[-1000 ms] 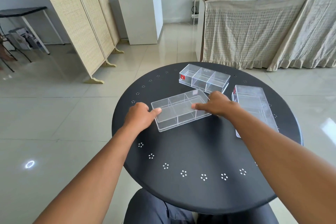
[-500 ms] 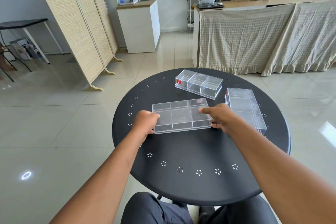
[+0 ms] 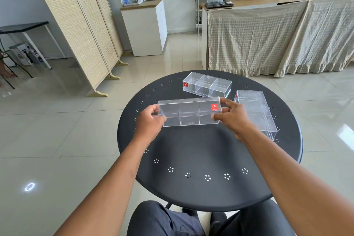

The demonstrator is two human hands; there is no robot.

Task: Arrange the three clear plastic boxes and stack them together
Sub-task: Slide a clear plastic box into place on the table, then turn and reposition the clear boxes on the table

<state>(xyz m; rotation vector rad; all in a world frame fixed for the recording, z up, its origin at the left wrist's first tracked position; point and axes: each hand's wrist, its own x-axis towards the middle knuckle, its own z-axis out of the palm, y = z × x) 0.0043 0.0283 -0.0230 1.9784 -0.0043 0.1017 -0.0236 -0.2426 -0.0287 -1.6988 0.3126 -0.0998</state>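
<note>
Three clear plastic boxes with inner dividers are on or over the round black table (image 3: 201, 149). I hold the nearest box (image 3: 189, 112) by its two short ends, tipped up on its long side so its red sticker faces me. My left hand (image 3: 150, 120) grips the left end and my right hand (image 3: 232, 116) grips the right end. A second box (image 3: 206, 84) with a red sticker lies flat at the table's far side. The third box (image 3: 255, 111) lies lengthwise at the right, partly behind my right wrist.
My knees in dark trousers show below the table's near edge. A folding wicker screen (image 3: 80, 25) stands at the left, a white cabinet (image 3: 147, 27) beyond it. A cloth-draped counter (image 3: 268, 34) runs behind the table, with a person standing behind it.
The nearest box lay flat on the table under my fingertips; both hands have now gripped its ends and tipped it up on edge, turning the red sticker toward me.
</note>
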